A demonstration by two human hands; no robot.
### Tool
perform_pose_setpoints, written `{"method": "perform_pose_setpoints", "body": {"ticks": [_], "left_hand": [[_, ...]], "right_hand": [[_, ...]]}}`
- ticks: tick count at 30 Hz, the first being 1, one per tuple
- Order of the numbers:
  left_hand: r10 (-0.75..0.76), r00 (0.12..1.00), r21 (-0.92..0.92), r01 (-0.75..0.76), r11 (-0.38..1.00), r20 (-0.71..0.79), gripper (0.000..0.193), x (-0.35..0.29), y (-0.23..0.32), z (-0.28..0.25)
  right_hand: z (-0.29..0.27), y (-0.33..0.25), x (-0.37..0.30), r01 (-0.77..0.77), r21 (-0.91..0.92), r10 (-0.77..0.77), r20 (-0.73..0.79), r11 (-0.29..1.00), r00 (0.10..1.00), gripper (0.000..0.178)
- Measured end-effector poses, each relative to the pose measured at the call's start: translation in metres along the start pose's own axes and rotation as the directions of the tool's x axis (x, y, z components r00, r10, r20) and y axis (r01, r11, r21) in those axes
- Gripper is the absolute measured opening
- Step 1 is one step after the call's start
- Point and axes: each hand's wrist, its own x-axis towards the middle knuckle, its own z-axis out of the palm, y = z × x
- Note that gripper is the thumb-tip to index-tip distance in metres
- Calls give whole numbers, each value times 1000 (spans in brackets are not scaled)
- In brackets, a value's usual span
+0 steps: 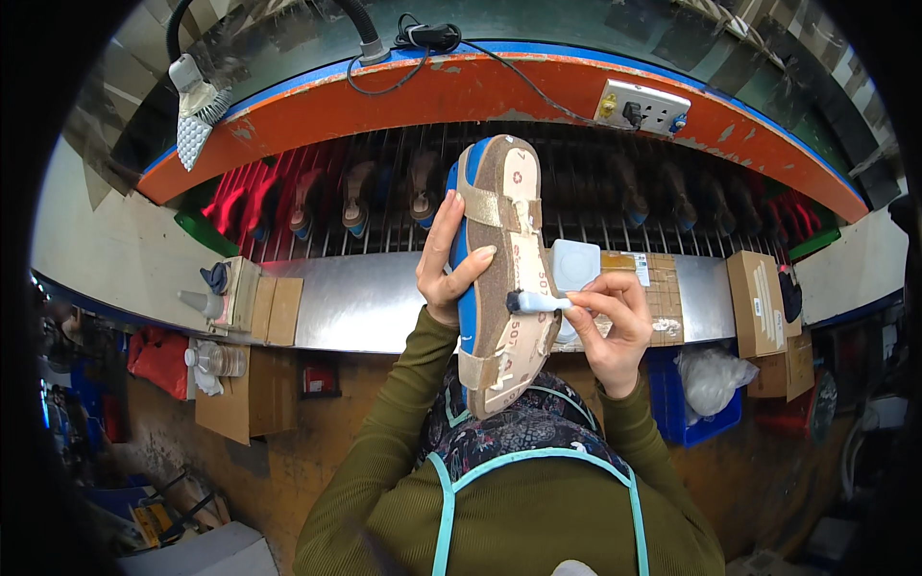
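Observation:
My left hand (453,261) is closed around the side of a sandal upper (488,254) on a blue shoe last, held with its underside facing up. Brown edging and gold straps frame the pale insole board (523,252), which has reddish printing. Between the thumb and fingers of my right hand (615,322) is a small brush (545,302) with a whitish handle. Its dark bristles touch the underside near the brown edge, around the middle of the shoe. Behind my right hand, a square white container (576,263) sits on the ledge, partly hidden.
A metal ledge (336,312) runs in front of me. Beyond it, several lasted shoes (358,197) lie on a rack of rods in reddish light, beneath an orange beam (384,113) with a power outlet (642,108). Cardboard boxes (759,302) and a blue crate (684,422) stand nearby.

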Motion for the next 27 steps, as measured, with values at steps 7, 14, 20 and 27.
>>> {"method": "perform_pose_setpoints", "body": {"ticks": [7, 14, 20, 27], "left_hand": [[-86, 996, 50, 86, 995, -4, 43, -5, -7, 6], [-148, 989, 24, 147, 989, 22, 47, -6, -13, 6], [-151, 988, 232, 139, 963, 33, 54, -8, -7, 4], [-263, 964, 288, 247, 925, 20, 54, -22, -5, -1]], "right_hand": [[15, -6, -19, 59, -136, -82, -168, 989, 982, 26], [8, 3, -2, 182, -237, -223, -159, 954, 962, 23], [15, 10, 13, -202, 0, 200, -147, 979, 969, 15], [12, -13, -16, -370, 205, 375, 16, 906, 927, 13]]}}
